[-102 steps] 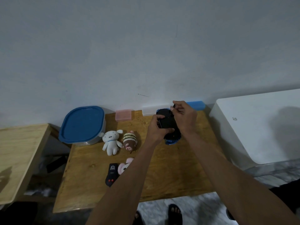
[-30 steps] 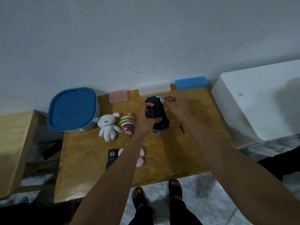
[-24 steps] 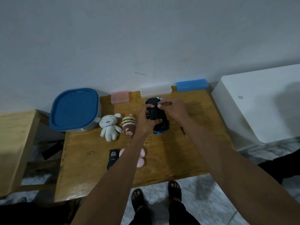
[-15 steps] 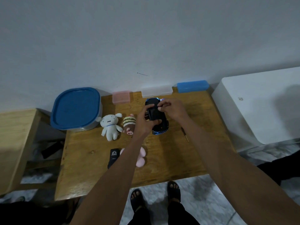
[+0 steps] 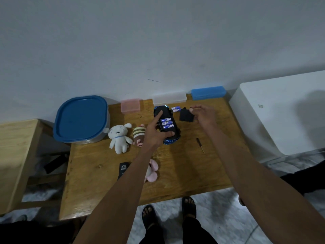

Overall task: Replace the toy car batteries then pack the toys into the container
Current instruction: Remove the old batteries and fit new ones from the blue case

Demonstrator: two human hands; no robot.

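Observation:
The blue toy car (image 5: 168, 140) lies upside down on the wooden table (image 5: 184, 166). Its battery bay is uncovered and three blue batteries (image 5: 166, 123) show inside. My left hand (image 5: 156, 132) grips the car, index finger stretched along its underside and thumb at its near end. My right hand (image 5: 204, 115) pinches the black battery cover (image 5: 186, 115) just right of the car, held off the table. A loose battery (image 5: 176, 109) lies beside the car's far end. The blue-lidded container (image 5: 80, 118) stands shut at the table's back left.
A small screwdriver (image 5: 200, 144) lies right of the car. White (image 5: 118, 138), striped brown (image 5: 139, 135) and pink (image 5: 152, 171) plush toys and a black remote (image 5: 124, 169) lie left. Pink (image 5: 130, 107), clear (image 5: 169, 98) and blue (image 5: 208, 92) cases line the wall. A white appliance (image 5: 284, 110) stands right.
My right hand has lifted the black cover off the car's underside and moved it right, exposing the batteries. My left hand stays on the car.

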